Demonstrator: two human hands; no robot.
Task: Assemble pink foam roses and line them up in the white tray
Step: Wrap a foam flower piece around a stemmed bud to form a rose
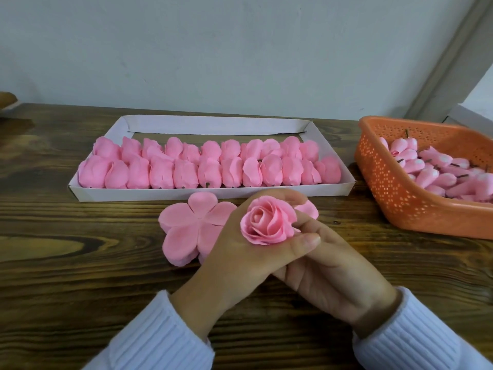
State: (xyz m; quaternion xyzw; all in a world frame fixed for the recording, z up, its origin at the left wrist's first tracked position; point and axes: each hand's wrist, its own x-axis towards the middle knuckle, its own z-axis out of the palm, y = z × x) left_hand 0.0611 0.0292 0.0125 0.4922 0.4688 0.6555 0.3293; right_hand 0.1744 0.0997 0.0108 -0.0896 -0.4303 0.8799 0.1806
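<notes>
Presently held: rose [268,222], pinched by left hand [234,241] and right hand [333,271].
Risk: squeezing could crumple it.
Tray [213,194], twelve o'clock: packed roses [208,172] may topple.

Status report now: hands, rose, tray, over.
Left hand and right hand both grip one assembled rose. White tray holds two rows, space left behind them. Path to tray open.

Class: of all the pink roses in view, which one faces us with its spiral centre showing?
The rose held in the left hand, in front of the white tray. The tray's roses lie on their sides, showing only outer petals.
</notes>
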